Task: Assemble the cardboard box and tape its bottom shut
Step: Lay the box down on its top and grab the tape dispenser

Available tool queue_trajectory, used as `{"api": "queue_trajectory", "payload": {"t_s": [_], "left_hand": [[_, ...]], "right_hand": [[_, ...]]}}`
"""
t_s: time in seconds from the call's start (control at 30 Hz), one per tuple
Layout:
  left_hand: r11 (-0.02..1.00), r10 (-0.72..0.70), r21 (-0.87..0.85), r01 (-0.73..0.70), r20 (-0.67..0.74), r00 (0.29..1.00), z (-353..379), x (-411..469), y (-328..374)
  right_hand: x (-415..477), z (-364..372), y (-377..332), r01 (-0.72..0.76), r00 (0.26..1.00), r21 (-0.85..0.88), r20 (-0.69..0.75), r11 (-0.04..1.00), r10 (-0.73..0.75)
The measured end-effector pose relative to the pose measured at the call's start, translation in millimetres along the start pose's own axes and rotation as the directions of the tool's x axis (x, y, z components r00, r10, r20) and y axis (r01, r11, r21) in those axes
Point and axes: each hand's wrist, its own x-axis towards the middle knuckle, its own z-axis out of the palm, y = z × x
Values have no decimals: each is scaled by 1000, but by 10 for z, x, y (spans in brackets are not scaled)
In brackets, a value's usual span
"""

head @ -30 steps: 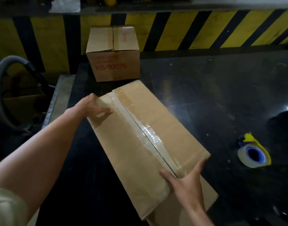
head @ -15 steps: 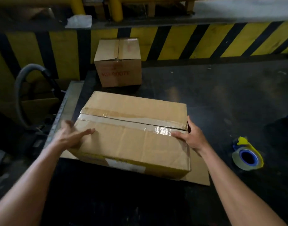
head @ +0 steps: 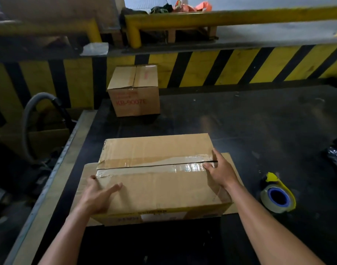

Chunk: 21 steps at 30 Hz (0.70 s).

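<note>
The cardboard box sits taped-seam up on the dark table. The left hand and right hand press its ends, fingers spread flat, gripping nothing. Right of it lies a tape roll; behind it, a smaller box.

Both bare forearms reach in from 6 o'clock. The left hand lies flat, fingers spread and pointing toward 2 o'clock. The right hand is open, thumb toward 9 o'clock, fingers curled over toward 12 o'clock.
</note>
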Motion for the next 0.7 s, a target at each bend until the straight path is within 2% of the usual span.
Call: {"api": "queue_trajectory", "payload": {"t_s": [0.1, 0.17, 0.23, 0.37, 0.47, 0.53, 0.6, 0.63, 0.7], "left_hand": [[997, 73, 37, -73, 9, 997, 37, -10, 9], [991, 59, 117, -57, -13, 998, 85, -51, 10], [985, 63, 167, -51, -67, 996, 124, -79, -11], [975, 110, 202, -87, -104, 989, 176, -98, -67], [936, 91, 347, -51, -100, 991, 253, -103, 5], [867, 154, 496, -44, -183, 971, 413, -169, 102], [745, 342, 648, -154, -174, 923, 718, -283, 266], [674, 445, 689, -266, -91, 891, 922, -362, 371], [555, 581, 655, -513, 135, 802, 1373, -496, 607]], "right_hand": [[-8, 9, 24, 46, 999, -11, 0, 999, -46], [10, 42, 58, 88, 996, -58, 6, 994, -88], [32, 58, 107, 86, 996, -97, 1, 992, -86], [40, 47, 145, 44, 999, -43, 2, 998, -44], [63, 54, 134, 12, 1000, -20, 25, 1000, -11], [71, 51, 129, 31, 999, -15, 39, 999, -30], [48, 27, 114, 41, 998, -42, 47, 998, -39], [30, 11, 117, 26, 999, -64, 48, 998, -23], [-17, -34, 132, 5, 999, -66, 47, 998, -2]]}}
